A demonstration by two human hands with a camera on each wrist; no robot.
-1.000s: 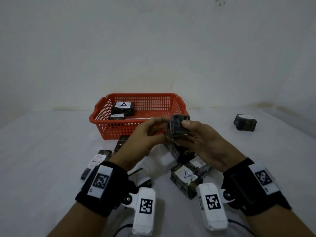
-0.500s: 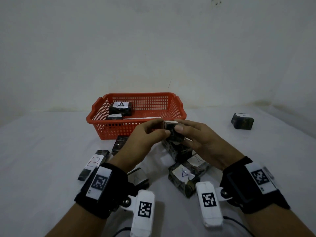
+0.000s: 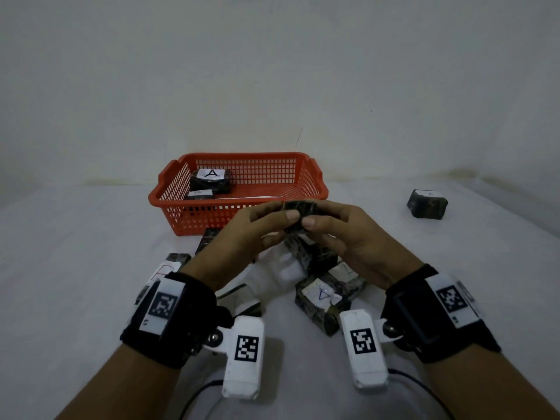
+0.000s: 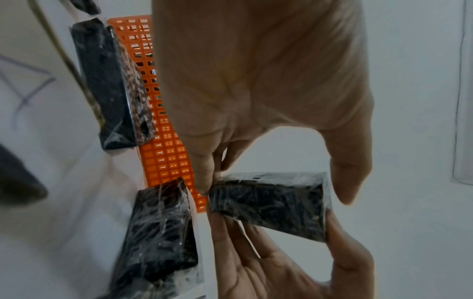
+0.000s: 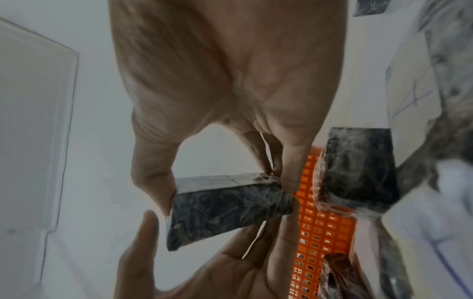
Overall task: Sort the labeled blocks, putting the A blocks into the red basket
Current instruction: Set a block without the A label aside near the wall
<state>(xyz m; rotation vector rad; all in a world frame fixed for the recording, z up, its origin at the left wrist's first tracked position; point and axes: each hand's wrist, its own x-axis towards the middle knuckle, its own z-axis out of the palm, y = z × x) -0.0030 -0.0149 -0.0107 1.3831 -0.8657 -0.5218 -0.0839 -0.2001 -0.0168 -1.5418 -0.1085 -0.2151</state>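
I hold a dark foil-wrapped block (image 3: 300, 207) between both hands, just in front of the red basket (image 3: 242, 221). My right hand (image 3: 316, 212) pinches its ends with thumb and fingers. My left hand (image 3: 281, 212) curls round the other side, fingertips on the block. In the right wrist view the block (image 5: 225, 206) shows one pale face, and no letter can be read on it. The left wrist view shows only dark sides of the block (image 4: 268, 202). Inside the basket lie a block labelled A (image 3: 210, 178) and a second block (image 3: 200, 195).
Several labelled blocks lie on the white table under my hands, among them one with a blue mark (image 3: 321, 301) and one with a red letter (image 3: 163, 268). A lone block (image 3: 427, 204) sits far right. White wall stands behind the basket.
Both hands have turned the block between them and lowered it slightly; a pale face seen on top half a second ago no longer shows from the head.
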